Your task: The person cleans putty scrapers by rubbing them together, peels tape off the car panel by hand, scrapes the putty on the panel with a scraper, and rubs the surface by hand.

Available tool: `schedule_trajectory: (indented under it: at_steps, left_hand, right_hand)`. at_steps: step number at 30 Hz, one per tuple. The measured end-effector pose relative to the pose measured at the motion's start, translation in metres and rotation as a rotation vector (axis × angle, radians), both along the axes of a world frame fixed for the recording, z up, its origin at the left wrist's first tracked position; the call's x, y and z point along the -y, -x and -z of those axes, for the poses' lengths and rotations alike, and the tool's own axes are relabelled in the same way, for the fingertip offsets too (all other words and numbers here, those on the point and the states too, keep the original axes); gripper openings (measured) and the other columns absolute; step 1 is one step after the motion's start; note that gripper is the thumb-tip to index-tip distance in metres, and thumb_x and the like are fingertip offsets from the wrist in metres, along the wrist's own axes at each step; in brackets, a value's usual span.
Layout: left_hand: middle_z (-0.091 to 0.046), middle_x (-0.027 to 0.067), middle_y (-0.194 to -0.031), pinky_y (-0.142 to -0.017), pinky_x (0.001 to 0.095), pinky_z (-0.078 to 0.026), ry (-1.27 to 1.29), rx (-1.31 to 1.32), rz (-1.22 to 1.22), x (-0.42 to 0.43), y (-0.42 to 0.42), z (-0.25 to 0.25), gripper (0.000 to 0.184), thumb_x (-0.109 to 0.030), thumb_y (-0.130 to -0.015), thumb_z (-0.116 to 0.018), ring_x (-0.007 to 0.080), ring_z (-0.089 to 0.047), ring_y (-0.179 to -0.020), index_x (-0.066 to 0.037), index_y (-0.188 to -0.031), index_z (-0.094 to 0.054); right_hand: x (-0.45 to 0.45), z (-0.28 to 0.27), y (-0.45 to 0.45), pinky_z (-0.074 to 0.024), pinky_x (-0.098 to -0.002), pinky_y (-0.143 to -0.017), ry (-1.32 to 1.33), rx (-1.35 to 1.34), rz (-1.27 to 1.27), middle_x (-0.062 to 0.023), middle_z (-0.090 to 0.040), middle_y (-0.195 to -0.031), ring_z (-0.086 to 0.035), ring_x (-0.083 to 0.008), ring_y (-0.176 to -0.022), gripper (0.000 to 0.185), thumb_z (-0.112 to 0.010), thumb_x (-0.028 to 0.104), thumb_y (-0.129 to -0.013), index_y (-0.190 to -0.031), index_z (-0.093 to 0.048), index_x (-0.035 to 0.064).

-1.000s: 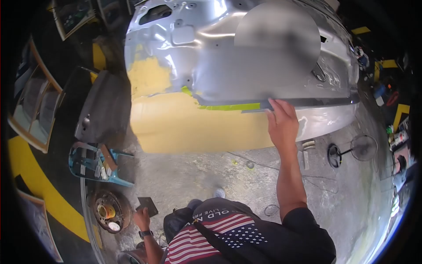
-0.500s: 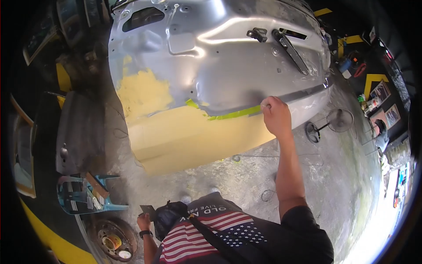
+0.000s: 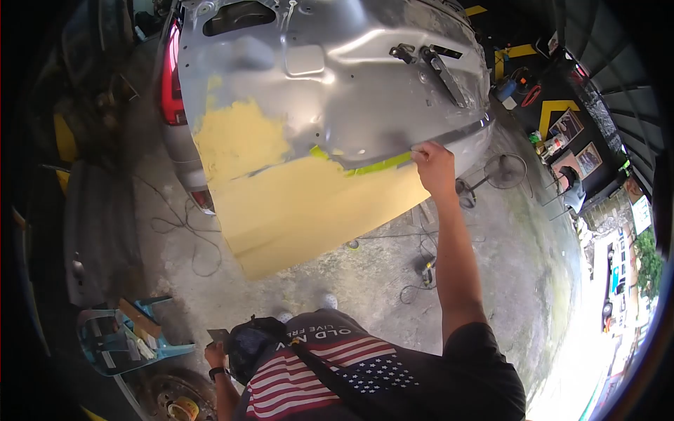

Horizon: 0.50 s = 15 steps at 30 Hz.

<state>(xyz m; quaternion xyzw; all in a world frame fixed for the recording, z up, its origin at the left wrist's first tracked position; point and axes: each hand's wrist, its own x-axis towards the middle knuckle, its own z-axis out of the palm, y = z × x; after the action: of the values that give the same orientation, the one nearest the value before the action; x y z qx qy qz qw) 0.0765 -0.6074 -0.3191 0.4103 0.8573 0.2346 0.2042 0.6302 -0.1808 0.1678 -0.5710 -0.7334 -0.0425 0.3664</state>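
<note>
A large silver vehicle panel (image 3: 365, 91) spreads out in front of me, its lower left part coated with yellow filler (image 3: 295, 210). A strip of green masking tape (image 3: 379, 163) runs along the crease above the filler, with ragged yellow along its edge. My right hand (image 3: 437, 168) is closed in a pinch at the tape's right end, against the panel; the fingertips are partly hidden. Low on the left, beside my body, my left hand (image 3: 215, 355) grips a dark, flat putty spreader (image 3: 217, 337). A small separate piece of green tape (image 3: 318, 151) sticks further left.
A blue plastic stool (image 3: 172, 347) lying at lower left carries several small items. Below it is a wheel rim (image 3: 165, 393) with a yellow tin (image 3: 184, 408). Cables (image 3: 186, 226) trail over the concrete floor. A round black stand (image 3: 505, 170) is right of the panel.
My view has shifted, bringing a red tail light into sight at left and more of the bright opening at right. Both hands keep nearly the same pose; the tape looks much the same.
</note>
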Motion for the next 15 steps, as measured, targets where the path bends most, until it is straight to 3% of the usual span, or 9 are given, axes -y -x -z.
schedule_trajectory:
  at_steps: [8, 11, 13, 14, 15]
  left_hand:
    - [-0.065, 0.0227, -0.068, -0.061, 0.0496, -0.046, 0.056, 0.087, -0.025, 0.004, 0.006, 0.0, 0.034, -0.025, -0.085, -0.061, 0.0396, -0.064, -0.062, 0.006, -0.073, -0.064]
    - [-0.065, 0.0222, -0.067, -0.061, 0.049, -0.046, 0.022, 0.125, -0.038, 0.005, 0.007, 0.003, 0.033, -0.025, -0.085, -0.062, 0.0374, -0.063, -0.06, 0.006, -0.073, -0.063]
    - [-0.065, 0.022, -0.067, -0.061, 0.0488, -0.045, 0.01, 0.175, -0.058, 0.009, 0.012, 0.014, 0.033, -0.025, -0.085, -0.062, 0.0365, -0.062, -0.059, 0.006, -0.072, -0.063]
    - [-0.065, 0.0221, -0.067, -0.061, 0.0489, -0.045, 0.033, 0.167, -0.046, 0.009, 0.016, 0.019, 0.033, -0.025, -0.085, -0.062, 0.0365, -0.062, -0.058, 0.006, -0.071, -0.063]
    - [-0.065, 0.0223, -0.067, -0.061, 0.049, -0.045, 0.055, 0.158, -0.033, 0.006, 0.016, 0.018, 0.033, -0.025, -0.084, -0.062, 0.0364, -0.062, -0.058, 0.006, -0.071, -0.063]
  right_hand:
    - [-0.014, 0.003, 0.003, -0.0515, -0.0455, -0.073, -0.022, 0.184, 0.114, -0.0163, -0.066, -0.084, -0.064, -0.038, -0.083, 0.01, -0.06, 0.012, -0.082, -0.085, -0.066, 0.0045]
    - [-0.009, -0.008, -0.003, -0.0517, -0.0445, -0.074, 0.021, 0.259, -0.064, -0.0161, -0.067, -0.085, -0.064, -0.0378, -0.084, 0.013, -0.06, 0.013, -0.085, -0.092, -0.067, 0.0045]
    - [-0.008, -0.016, -0.001, -0.052, -0.0438, -0.074, 0.354, -0.316, 0.086, -0.0161, -0.067, -0.087, -0.065, -0.0369, -0.084, 0.014, -0.06, 0.013, -0.086, -0.092, -0.069, 0.0046]
    - [-0.009, -0.012, -0.004, -0.052, -0.0438, -0.074, 0.355, -0.313, 0.092, -0.0161, -0.067, -0.087, -0.065, -0.0369, -0.084, 0.014, -0.06, 0.013, -0.086, -0.092, -0.069, 0.0046]
    - [-0.011, -0.007, -0.005, -0.0522, -0.0414, -0.073, 0.11, -0.092, 0.015, -0.0169, -0.068, -0.086, -0.066, -0.0361, -0.081, 0.013, -0.062, 0.013, -0.086, -0.09, -0.069, 0.0024]
